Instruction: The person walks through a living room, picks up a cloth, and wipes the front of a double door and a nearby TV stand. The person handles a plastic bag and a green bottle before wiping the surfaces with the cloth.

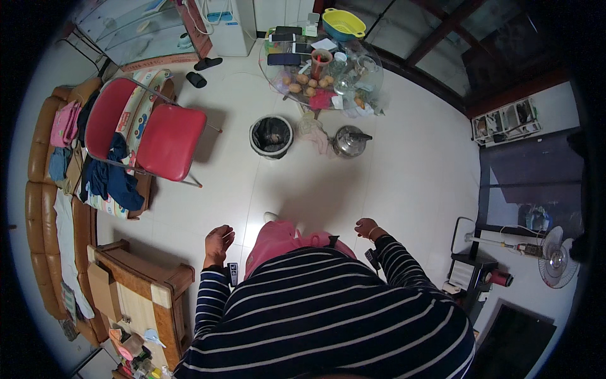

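Note:
My left hand (219,242) hangs beside my left hip, its fingers loosely curled and the thumb a little apart. Nothing shows in its grasp. At my right side, my right hand (368,229) is curled inward with a bracelet at the wrist, and I see nothing in it. Both hands are over the pale tiled floor (312,194), touching no furniture. Ahead of me are a lined waste bin (271,136) and a metal kettle (350,141), with a crumpled pale cloth or bag (312,130) between them.
A glass table (374,71) holds potatoes (303,80), phones, a red-brown container (320,64) and a yellow colander (344,23). Leftward stand a red folding chair (173,142), a brown sofa (40,161) and a wooden table (165,272). A fan (558,258) stands at right; slippers (196,79) lie farther off.

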`<control>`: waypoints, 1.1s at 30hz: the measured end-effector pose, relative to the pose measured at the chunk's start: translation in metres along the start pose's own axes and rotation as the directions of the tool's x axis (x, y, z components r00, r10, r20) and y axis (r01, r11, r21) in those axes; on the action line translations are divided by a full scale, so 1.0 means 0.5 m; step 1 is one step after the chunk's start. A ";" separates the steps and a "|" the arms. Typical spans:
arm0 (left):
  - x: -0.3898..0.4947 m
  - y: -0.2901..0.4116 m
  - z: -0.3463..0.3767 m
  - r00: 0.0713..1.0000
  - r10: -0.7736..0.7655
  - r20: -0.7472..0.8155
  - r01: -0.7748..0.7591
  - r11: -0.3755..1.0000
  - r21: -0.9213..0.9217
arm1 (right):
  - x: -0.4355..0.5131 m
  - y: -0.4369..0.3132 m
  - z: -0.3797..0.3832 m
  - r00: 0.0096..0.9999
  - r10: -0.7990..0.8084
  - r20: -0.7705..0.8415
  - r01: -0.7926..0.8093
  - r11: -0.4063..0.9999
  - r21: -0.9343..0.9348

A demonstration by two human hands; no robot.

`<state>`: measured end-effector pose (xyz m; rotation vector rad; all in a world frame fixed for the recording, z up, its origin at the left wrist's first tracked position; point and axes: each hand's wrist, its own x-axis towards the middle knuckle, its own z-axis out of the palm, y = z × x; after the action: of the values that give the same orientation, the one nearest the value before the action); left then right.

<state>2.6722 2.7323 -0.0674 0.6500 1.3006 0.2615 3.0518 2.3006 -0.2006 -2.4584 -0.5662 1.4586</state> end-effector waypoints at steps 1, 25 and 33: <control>0.020 0.021 0.022 1.000 -0.004 0.013 0.004 1.000 0.017 | 0.017 -0.010 -0.024 1.000 0.018 0.003 -0.018 0.999 -0.037; 0.130 -0.520 0.616 0.898 -0.426 -0.115 0.354 0.851 -0.389 | 0.868 -0.212 -0.340 0.931 -0.197 0.308 0.358 0.660 -0.661; 0.348 -0.720 0.739 0.893 -0.448 -0.036 0.361 0.762 -0.538 | 1.250 -0.118 -0.093 0.849 -0.471 0.240 0.490 0.530 -0.692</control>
<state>3.0059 2.4280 -0.3712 -0.1308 1.4136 0.2955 3.3492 2.6264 -0.6493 -2.4189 -2.0129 1.1314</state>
